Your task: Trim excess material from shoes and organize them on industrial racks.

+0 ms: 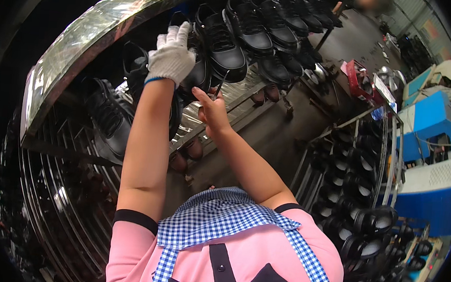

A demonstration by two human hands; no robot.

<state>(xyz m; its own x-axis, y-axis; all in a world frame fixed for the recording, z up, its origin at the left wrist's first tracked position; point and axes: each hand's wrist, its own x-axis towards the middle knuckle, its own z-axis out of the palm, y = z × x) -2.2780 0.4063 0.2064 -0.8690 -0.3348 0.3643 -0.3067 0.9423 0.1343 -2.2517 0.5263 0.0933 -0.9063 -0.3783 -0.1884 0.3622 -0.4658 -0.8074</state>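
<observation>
My left hand (172, 54) wears a whitish knit glove with a blue cuff edge. It lies over a black lace-up shoe (198, 75) on the rack, fingers stretched out and slightly apart; its thumb side is partly hidden. Bare and closed, my right hand (214, 111) grips a thin dark pointed tool (221, 85), whose exact kind I cannot make out. The tool's tip points up, close to the toe of another black shoe (222, 45). To the left of my left forearm sits a large black shoe (112, 119).
More black shoes (282, 29) line the rack toward the far right. A shiny metallic sheet (86, 29) curves along its left side. Brown shoes (193, 148) stand lower down. At right are a shoe-filled rack (357, 178), a red box (358, 80) and a blue machine (431, 122).
</observation>
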